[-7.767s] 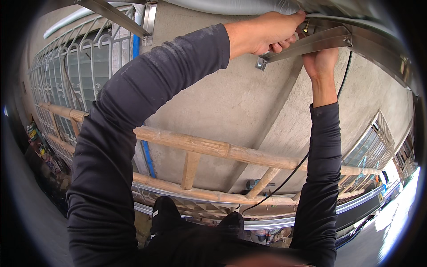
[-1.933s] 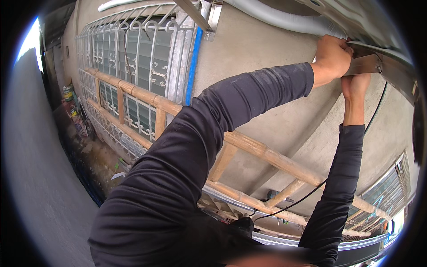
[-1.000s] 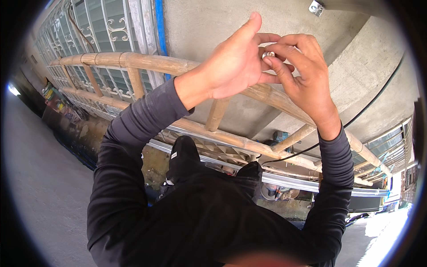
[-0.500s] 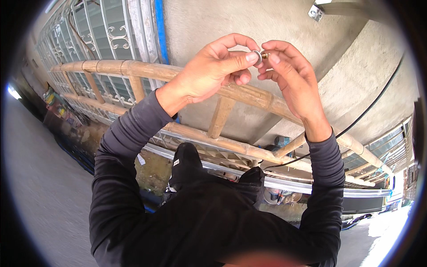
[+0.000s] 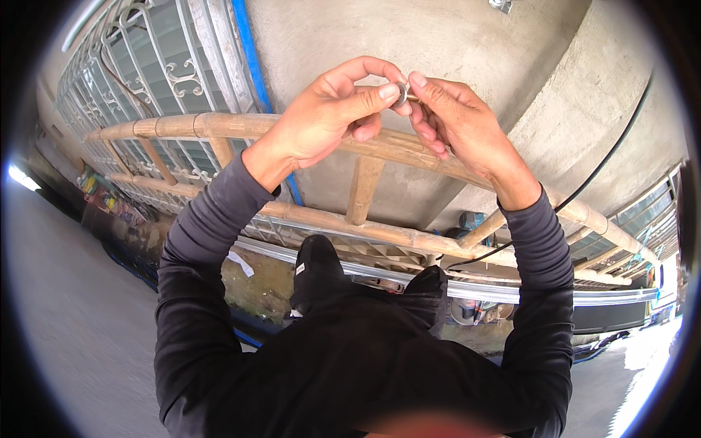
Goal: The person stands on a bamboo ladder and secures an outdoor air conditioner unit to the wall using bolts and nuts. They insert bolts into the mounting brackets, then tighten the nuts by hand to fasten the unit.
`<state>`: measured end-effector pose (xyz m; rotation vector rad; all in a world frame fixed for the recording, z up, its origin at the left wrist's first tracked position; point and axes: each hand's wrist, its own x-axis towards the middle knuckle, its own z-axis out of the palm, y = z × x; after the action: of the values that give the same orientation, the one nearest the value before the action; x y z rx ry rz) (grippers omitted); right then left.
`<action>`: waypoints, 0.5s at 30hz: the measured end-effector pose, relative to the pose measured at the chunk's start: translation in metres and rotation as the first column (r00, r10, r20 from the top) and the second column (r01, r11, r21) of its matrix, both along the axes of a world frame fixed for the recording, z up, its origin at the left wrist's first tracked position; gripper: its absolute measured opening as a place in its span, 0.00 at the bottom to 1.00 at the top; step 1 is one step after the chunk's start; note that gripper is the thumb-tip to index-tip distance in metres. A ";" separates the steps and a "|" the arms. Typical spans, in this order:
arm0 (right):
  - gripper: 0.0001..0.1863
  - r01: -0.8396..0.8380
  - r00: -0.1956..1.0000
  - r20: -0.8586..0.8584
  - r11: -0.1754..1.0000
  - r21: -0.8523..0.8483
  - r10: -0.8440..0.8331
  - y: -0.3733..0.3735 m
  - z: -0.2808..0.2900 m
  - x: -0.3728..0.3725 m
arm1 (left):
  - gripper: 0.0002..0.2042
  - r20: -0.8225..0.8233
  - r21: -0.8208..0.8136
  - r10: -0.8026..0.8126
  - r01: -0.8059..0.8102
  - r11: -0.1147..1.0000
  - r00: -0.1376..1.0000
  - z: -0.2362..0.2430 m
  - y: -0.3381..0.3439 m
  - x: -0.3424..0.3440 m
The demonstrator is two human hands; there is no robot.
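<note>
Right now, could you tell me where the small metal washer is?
In the head view the small metal washer sits near the top centre, pinched between the fingertips of the left hand and the right hand, above the bamboo ladder.

packages: none | labels: small white tag (image 5: 300,269) on black shoe | signs: none | screens: none

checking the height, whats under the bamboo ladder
Under the bamboo ladder lie a metal rail and cluttered ground by the concrete wall. The person's dark clothing hides whatever is directly below.
</note>
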<state>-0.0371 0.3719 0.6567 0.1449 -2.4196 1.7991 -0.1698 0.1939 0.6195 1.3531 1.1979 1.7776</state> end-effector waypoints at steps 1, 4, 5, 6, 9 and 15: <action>0.30 0.010 1.000 0.006 1.000 0.015 -0.010 0.000 -0.001 0.000 | 0.11 0.016 0.000 0.007 -0.007 1.000 1.000 0.000 -0.001 0.000; 0.29 -0.039 0.999 -0.012 0.956 -0.292 0.037 0.000 -0.003 0.001 | 0.11 0.037 -0.006 -0.001 0.001 1.000 0.999 0.002 -0.003 0.001; 0.28 0.043 0.998 0.061 0.970 -0.241 -0.029 0.000 -0.003 0.001 | 0.11 0.034 -0.013 -0.004 0.004 1.000 0.999 0.003 -0.003 0.001; 0.28 0.041 0.994 0.111 0.984 -0.175 -0.022 0.001 -0.003 0.000 | 0.11 0.029 -0.018 -0.009 0.009 1.000 1.000 0.003 -0.003 0.001; 0.26 -0.012 0.997 0.073 0.987 -0.159 0.023 0.002 -0.001 0.002 | 0.11 0.020 -0.008 0.000 0.000 1.000 1.000 0.004 -0.004 0.001; 0.22 0.020 0.983 0.183 0.979 -0.205 0.019 0.004 0.001 0.005 | 0.11 0.025 -0.011 0.002 -0.002 1.000 1.000 0.002 -0.005 0.001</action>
<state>-0.0324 0.3761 0.6582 -0.0447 -2.3257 2.1354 -0.1690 0.1892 0.6216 1.3196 1.1943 1.7815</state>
